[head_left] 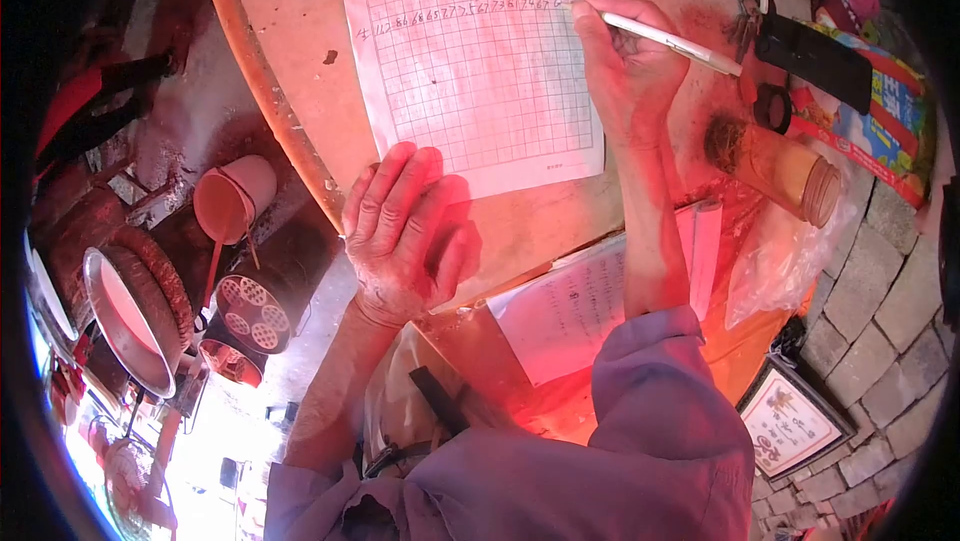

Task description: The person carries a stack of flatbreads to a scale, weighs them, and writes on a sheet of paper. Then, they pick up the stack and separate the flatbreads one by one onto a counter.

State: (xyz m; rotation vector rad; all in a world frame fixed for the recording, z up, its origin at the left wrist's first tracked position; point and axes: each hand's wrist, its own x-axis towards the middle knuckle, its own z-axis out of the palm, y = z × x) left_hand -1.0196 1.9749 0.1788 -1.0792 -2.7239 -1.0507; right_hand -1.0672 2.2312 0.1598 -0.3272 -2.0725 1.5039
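Note:
A gridded sheet of paper (480, 91) lies on the wooden tabletop (290, 41), with rows of handwritten numbers across its upper part. My right hand (640, 66) is closed around a white pen (670, 39), whose tip meets the right end of the lowest written row. Flat at the sheet's lower left corner rests my left hand (400, 226), fingers spread, fingertips on the paper's edge and nothing held.
To the right are a black phone (815, 61), a glass jar (785, 171), a tape roll (772, 108) and a colourful packet (890, 121). More written paper (565, 306) lies below. Left stand a bucket (235, 199) and a metal basin (130, 321); a framed card (795, 416) sits lower right.

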